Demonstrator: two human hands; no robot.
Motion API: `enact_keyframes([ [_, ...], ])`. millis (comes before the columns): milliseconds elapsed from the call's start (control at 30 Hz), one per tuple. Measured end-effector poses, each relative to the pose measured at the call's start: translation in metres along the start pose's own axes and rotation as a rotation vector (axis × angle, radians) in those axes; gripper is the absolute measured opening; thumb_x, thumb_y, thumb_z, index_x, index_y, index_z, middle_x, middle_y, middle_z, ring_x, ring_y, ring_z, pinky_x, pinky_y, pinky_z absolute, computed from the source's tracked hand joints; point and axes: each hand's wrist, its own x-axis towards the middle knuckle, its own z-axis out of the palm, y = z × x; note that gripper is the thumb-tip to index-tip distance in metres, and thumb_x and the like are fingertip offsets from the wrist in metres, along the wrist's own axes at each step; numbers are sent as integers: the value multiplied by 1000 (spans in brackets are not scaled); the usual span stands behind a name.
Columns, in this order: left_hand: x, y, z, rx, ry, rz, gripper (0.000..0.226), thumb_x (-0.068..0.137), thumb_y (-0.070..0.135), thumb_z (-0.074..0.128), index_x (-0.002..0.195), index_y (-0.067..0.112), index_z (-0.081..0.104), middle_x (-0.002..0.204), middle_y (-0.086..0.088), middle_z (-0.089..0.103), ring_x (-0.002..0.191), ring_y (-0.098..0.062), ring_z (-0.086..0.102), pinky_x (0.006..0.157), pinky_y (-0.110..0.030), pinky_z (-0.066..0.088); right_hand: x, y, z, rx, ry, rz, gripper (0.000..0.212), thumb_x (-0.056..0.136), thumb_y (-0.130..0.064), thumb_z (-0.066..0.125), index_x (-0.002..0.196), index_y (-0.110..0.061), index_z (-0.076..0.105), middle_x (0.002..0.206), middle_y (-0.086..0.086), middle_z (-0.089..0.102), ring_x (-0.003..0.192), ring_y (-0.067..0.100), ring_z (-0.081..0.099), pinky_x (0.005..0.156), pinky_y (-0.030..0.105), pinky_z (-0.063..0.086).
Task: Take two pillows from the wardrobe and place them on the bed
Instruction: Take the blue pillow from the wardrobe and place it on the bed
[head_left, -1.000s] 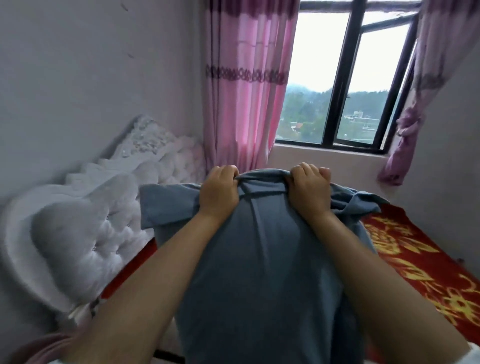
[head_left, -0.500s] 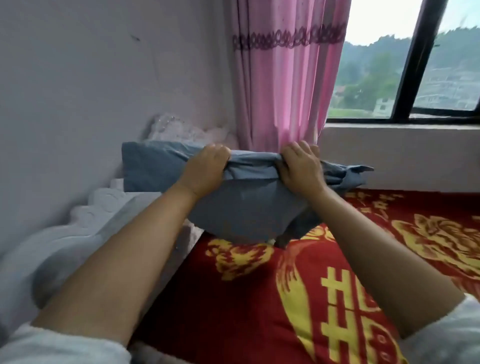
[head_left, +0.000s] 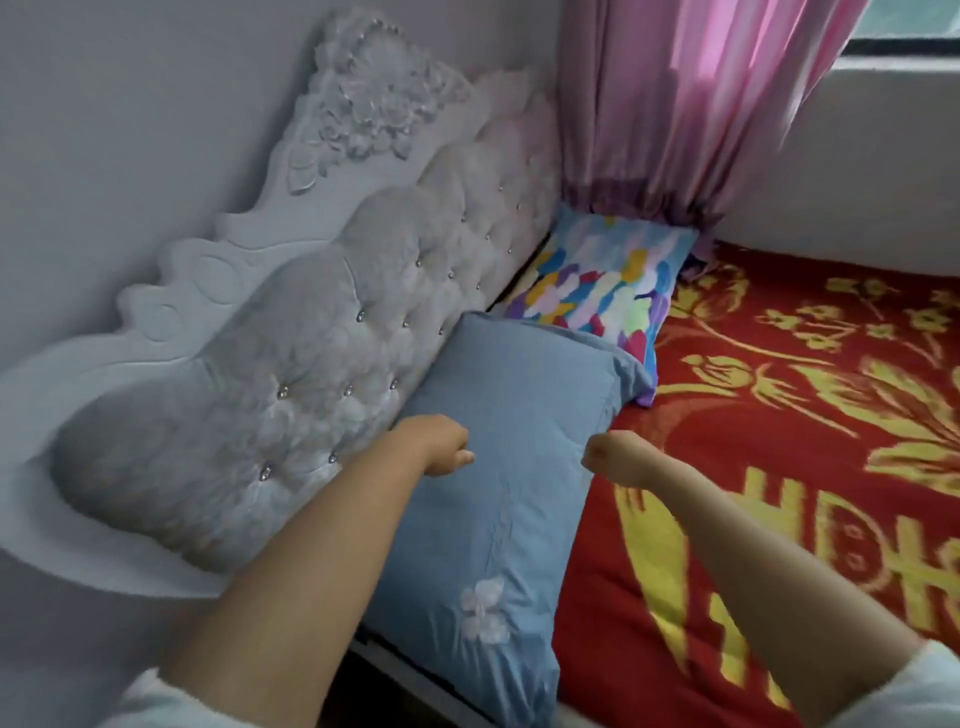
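A plain blue pillow (head_left: 498, 499) with a small white flower patch lies flat on the bed, its long side against the headboard. Beyond it a multicoloured patterned pillow (head_left: 597, 280) rests in the corner under the curtain. My left hand (head_left: 434, 447) hovers over the blue pillow's left part, its fingers curled in with nothing visibly in them. Over the pillow's right edge is my right hand (head_left: 615, 462), bent downward so that its fingers are hidden. The pillow fabric is not bunched at either hand.
The bed carries a red blanket with yellow patterns (head_left: 779, 441). A white tufted headboard (head_left: 311, 332) runs along the left wall. A pink curtain (head_left: 675, 104) hangs at the far corner, beside a window ledge (head_left: 883, 78).
The blue pillow, held up by its top edge in both hands before, now lies flat on the bed by the headboard. Both hands have come off its edge. My view has tilted down.
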Motion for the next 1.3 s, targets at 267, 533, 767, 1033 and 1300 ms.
enact_keyframes([
  [267, 102, -88, 61, -67, -36, -98, 35, 98, 29, 40, 121, 6, 49, 133, -18, 51, 122, -34, 48, 99, -40, 42, 98, -23, 82, 70, -126, 215, 33, 97, -25, 39, 114, -1, 54, 122, 18, 59, 109, 34, 56, 84, 35, 46],
  [533, 183, -145, 170, -281, -129, -331, 60, 91, 44, 50, 129, -1, 39, 136, -20, 45, 125, -35, 45, 103, -40, 41, 158, -63, 180, 310, -27, 616, 55, 89, -48, 51, 117, -1, 46, 125, 19, 51, 118, 34, 47, 95, 42, 42],
  [767, 228, -162, 222, -415, -74, -352, 40, 96, 30, 46, 116, -4, 52, 127, -25, 54, 116, -39, 52, 93, -42, 45, 204, -59, 216, 205, 42, 614, 47, 96, -39, 40, 107, 6, 52, 117, 27, 58, 110, 40, 53, 89, 43, 43],
  [1033, 220, -159, 234, -483, 143, -312, 29, 96, 13, 41, 99, -10, 58, 112, -32, 61, 101, -45, 57, 80, -44, 48, 166, -57, 219, 209, 363, 413, 34, 94, -11, 48, 67, 8, 55, 76, 38, 65, 70, 48, 62, 61, 47, 47],
  [1300, 203, -166, 228, -471, 130, -264, 30, 96, 15, 41, 97, -10, 58, 112, -32, 62, 102, -43, 58, 81, -41, 48, 141, -69, 242, 330, 292, 483, 32, 97, -15, 43, 82, 11, 55, 92, 35, 64, 86, 44, 60, 71, 46, 44],
])
